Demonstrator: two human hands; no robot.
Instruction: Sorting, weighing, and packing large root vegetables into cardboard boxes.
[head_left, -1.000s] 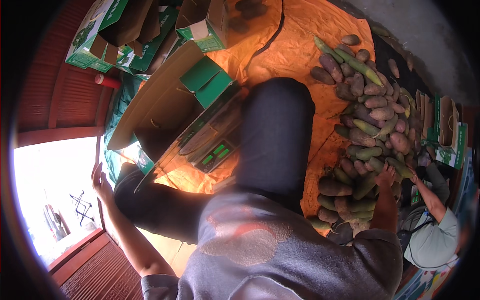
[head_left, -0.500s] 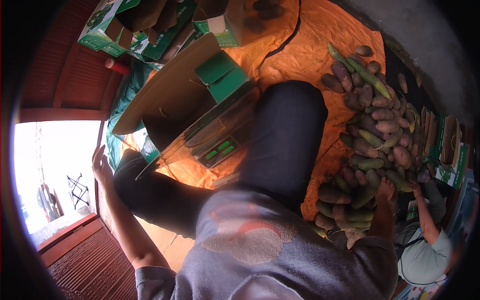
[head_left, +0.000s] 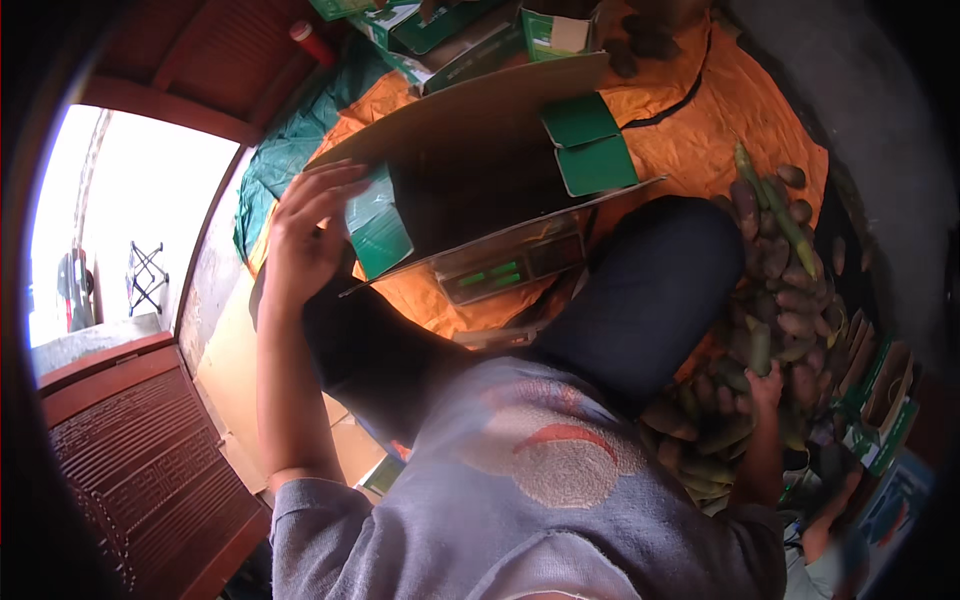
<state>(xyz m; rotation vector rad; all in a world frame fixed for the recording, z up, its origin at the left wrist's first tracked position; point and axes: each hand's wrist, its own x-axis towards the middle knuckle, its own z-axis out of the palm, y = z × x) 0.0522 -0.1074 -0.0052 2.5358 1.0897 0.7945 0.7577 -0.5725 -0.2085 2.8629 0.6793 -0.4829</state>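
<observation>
My right hand [head_left: 765, 385] is closed around a long green vegetable [head_left: 760, 342] at the near side of the heap. The heap [head_left: 795, 300] holds many oblong, tuber-like vegetables, some reddish brown, some green. On the left, my left hand [head_left: 305, 230] is raised beside the left end flap [head_left: 380, 222] of a cardboard box, its fingers spread; whether they touch the flap I cannot tell. That open box [head_left: 470, 120], brown with green flaps, rests over a scale [head_left: 515, 268] with lit green displays. Its inside is dark.
Orange sheeting [head_left: 660, 95] covers the floor, with teal sheeting [head_left: 275, 190] at the left. More green boxes [head_left: 460, 45] stand at the back. A long green stalk-like vegetable [head_left: 775, 205] lies across the heap. Another person's arm [head_left: 835, 505] shows at lower right.
My view has turned, shifting the box rightward in the picture. My left hand has come up to the box's left flap. My right hand now lifts a green vegetable from the heap.
</observation>
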